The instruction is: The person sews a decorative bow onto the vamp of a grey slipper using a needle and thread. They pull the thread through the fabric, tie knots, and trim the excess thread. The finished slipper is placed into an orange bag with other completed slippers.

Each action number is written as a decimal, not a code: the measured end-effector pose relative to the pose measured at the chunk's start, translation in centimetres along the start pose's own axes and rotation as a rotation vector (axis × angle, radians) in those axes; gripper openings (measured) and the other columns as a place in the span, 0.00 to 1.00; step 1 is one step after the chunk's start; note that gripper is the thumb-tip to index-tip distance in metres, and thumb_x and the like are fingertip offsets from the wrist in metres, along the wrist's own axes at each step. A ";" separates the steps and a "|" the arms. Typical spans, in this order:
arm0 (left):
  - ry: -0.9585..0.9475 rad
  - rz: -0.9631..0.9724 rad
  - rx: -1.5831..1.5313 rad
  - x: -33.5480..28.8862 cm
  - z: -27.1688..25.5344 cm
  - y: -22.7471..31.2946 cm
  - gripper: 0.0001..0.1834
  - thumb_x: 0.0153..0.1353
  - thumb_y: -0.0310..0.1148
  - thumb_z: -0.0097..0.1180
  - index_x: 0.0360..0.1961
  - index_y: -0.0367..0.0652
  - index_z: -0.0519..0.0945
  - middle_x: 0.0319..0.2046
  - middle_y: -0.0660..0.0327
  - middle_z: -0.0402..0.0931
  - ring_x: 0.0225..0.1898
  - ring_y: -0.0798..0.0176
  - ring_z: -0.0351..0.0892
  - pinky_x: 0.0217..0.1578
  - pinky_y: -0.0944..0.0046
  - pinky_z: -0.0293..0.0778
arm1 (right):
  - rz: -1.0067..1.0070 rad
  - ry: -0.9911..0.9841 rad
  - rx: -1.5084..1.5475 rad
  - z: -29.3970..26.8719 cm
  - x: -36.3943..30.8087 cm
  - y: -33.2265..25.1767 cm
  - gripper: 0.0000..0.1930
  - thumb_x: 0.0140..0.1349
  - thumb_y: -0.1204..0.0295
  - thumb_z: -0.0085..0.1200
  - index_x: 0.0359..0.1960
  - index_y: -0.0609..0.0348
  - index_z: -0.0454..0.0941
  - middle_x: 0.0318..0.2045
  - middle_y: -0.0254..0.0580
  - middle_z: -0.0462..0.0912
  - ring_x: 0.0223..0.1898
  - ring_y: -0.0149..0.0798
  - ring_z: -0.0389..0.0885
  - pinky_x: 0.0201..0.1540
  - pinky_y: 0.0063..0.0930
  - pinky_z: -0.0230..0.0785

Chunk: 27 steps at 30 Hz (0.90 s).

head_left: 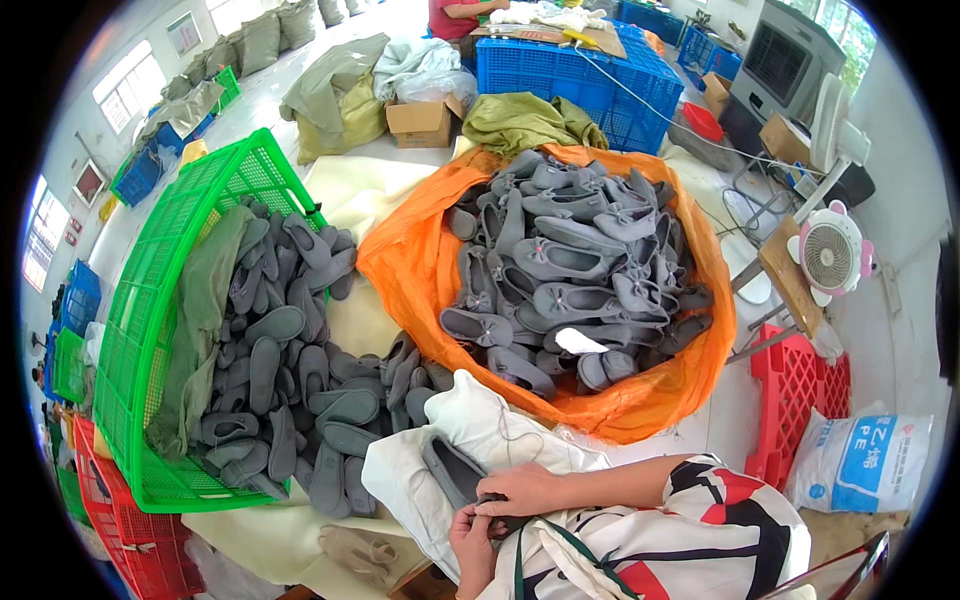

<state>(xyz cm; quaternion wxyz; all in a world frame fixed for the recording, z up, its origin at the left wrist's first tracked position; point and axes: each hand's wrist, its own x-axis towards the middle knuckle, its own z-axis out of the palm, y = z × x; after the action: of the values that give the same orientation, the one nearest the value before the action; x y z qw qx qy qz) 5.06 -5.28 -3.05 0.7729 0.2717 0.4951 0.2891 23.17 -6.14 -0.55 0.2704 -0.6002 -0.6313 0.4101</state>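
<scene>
A grey slip-on shoe (452, 468) lies on a white cloth (400, 462) over my lap, its opening facing up. My right hand (527, 490) reaches in from the right and grips its near end from above. Close below, my left hand (472, 538) pinches the same end, fingertips nearly meeting those of the right. What sits between the fingertips is too small to make out. A thin dark thread (508, 425) curls on the cloth beyond the shoe. Ahead, an orange sack (400, 235) is heaped with grey shoes (572, 262), several with small bows.
At left a tipped green crate (140, 340) spills more grey shoes (275, 325). A red crate (130, 525) is below it. To the right stand a small fan (832, 252), a red plastic pallet (785, 400) and a white-and-blue bag (865, 460). Blue crates (570, 85) and another person (460, 15) are farther back.
</scene>
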 end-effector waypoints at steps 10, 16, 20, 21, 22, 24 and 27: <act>0.014 0.042 0.088 -0.1 0.0 -0.3 0.05 0.64 0.27 0.58 0.38 0.36 0.77 0.26 0.61 0.79 0.23 0.71 0.78 0.25 0.71 0.77 | 0.037 -0.018 0.302 0.2 -1.1 2.3 0.12 0.58 0.60 0.56 0.31 0.57 0.77 0.29 0.43 0.80 0.31 0.48 0.80 0.34 0.37 0.71; 0.005 0.074 0.230 -0.5 1.1 0.3 0.06 0.63 0.27 0.59 0.38 0.35 0.79 0.25 0.62 0.79 0.23 0.72 0.78 0.26 0.72 0.76 | -0.049 -0.038 0.035 -0.8 -0.6 1.3 0.15 0.61 0.57 0.56 0.29 0.57 0.77 0.27 0.42 0.78 0.31 0.47 0.79 0.32 0.34 0.71; 0.017 0.169 0.565 0.1 -0.6 -0.6 0.06 0.64 0.28 0.59 0.35 0.35 0.80 0.23 0.61 0.80 0.22 0.71 0.77 0.26 0.70 0.74 | -0.404 0.140 -0.227 0.3 0.3 1.4 0.11 0.60 0.63 0.53 0.24 0.54 0.73 0.23 0.41 0.73 0.28 0.47 0.76 0.28 0.39 0.68; 0.023 0.171 0.595 -0.5 -0.5 -0.4 0.06 0.63 0.29 0.59 0.34 0.35 0.81 0.22 0.62 0.80 0.22 0.72 0.77 0.26 0.69 0.74 | -0.508 0.197 -0.249 0.6 0.6 1.1 0.10 0.60 0.65 0.52 0.22 0.53 0.72 0.22 0.41 0.71 0.27 0.47 0.75 0.26 0.40 0.67; 0.056 0.161 0.618 -0.6 -0.3 -0.3 0.07 0.62 0.29 0.59 0.32 0.35 0.82 0.22 0.62 0.80 0.23 0.72 0.77 0.26 0.68 0.73 | -0.605 0.201 -0.260 0.6 1.2 0.2 0.10 0.54 0.64 0.53 0.18 0.52 0.71 0.22 0.41 0.73 0.26 0.47 0.74 0.25 0.40 0.68; 0.000 0.205 0.757 -0.4 -0.1 0.4 0.06 0.58 0.28 0.59 0.31 0.33 0.82 0.23 0.61 0.81 0.26 0.73 0.78 0.28 0.69 0.73 | -0.704 0.299 -0.085 0.0 2.2 -0.3 0.07 0.56 0.68 0.55 0.24 0.54 0.73 0.22 0.40 0.70 0.25 0.47 0.72 0.25 0.38 0.65; -0.025 0.171 0.679 -1.3 0.4 0.8 0.08 0.59 0.29 0.61 0.36 0.35 0.81 0.26 0.59 0.80 0.26 0.70 0.78 0.28 0.69 0.73 | -0.313 0.162 0.276 -0.8 1.7 -1.3 0.05 0.66 0.68 0.54 0.35 0.55 0.76 0.32 0.38 0.78 0.29 0.35 0.77 0.29 0.31 0.70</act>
<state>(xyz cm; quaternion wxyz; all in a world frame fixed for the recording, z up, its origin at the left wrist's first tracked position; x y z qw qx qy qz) 4.78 -5.74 -1.54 0.6177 0.5572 0.5288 0.1682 22.93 -4.23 0.67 0.4598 -0.4834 -0.6309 0.3961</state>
